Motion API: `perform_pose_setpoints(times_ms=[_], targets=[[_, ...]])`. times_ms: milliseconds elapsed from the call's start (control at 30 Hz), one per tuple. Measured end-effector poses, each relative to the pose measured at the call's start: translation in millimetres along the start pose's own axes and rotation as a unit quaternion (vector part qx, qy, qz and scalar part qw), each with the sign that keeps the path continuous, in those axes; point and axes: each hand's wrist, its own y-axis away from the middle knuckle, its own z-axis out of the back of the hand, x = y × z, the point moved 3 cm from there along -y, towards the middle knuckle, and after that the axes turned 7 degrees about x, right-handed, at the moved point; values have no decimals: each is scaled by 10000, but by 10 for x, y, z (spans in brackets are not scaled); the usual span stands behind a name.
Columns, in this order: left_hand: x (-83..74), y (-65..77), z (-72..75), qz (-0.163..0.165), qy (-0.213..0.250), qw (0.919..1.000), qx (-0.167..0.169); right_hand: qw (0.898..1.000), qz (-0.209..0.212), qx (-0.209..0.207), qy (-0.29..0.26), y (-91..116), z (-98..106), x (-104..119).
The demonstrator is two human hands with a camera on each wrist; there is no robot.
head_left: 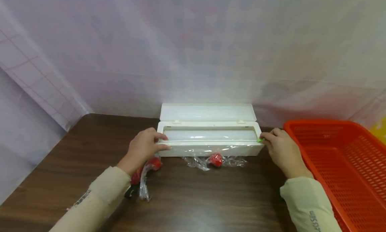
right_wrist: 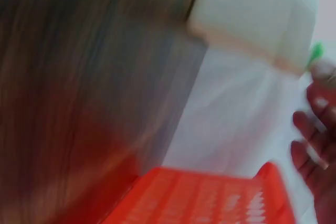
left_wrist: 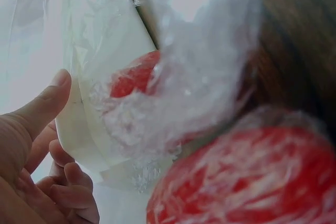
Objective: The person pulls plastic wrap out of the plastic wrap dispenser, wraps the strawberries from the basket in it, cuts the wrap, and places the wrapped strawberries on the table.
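A white cling film dispenser [head_left: 211,149] lies across the table with its lid [head_left: 208,112] raised and a roll of film [head_left: 211,135] inside. Clear film spreads over its front edge. My left hand [head_left: 144,145] grips the dispenser's left end, thumb and fingers around the corner. At the right end, my right hand [head_left: 281,150] pinches the small green slide cutter [head_left: 259,140]. A red piece wrapped in clear film [head_left: 215,159] lies against the dispenser's front. More red film-wrapped pieces [head_left: 154,163] lie beside my left wrist, looming large and blurred in the left wrist view.
A red plastic basket [head_left: 324,188] stands on the right, close beside my right forearm. Behind the brown wooden table [head_left: 211,198] hangs a pale sheet [head_left: 211,51]. A dark object [head_left: 130,191] is partly hidden by my left sleeve.
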Motion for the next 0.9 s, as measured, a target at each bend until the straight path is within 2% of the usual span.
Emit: perform_pose_setpoints(times_ms=[67, 133, 200, 300, 400, 467, 600, 700, 900], targets=[[27, 31, 16, 81, -30, 10000, -18, 9998, -136, -40, -101, 9, -15, 101], [47, 58, 34, 118, -37, 9999, -36, 9988, -105, -377, -282, 27, -7, 236], [49, 71, 48, 101, -46, 9999, -37, 9952, 277, -847, -403, 54, 8, 401], [37, 71, 60, 95, -50, 9999, -67, 9836, 1344, -1165, -294, 101, -24, 710], [22, 67, 49, 145, 0, 9999, -66, 9700, 2310, -752, 82, 145, -158, 990], [15, 63, 21, 150, 97, 9998, -23, 9657, 2550, -354, 329, 170, -264, 1098], [8, 59, -39, 130, 436, 9989, 117, 9696, 2349, 383, 568, 177, -425, 1157], [20, 62, -37, 102, 749, 9970, 164, 9718, 2177, 732, 538, 144, -486, 1175], [16, 88, 28, 88, 1804, 9829, 367, 9736, 1829, 1249, 545, 113, -515, 1218]])
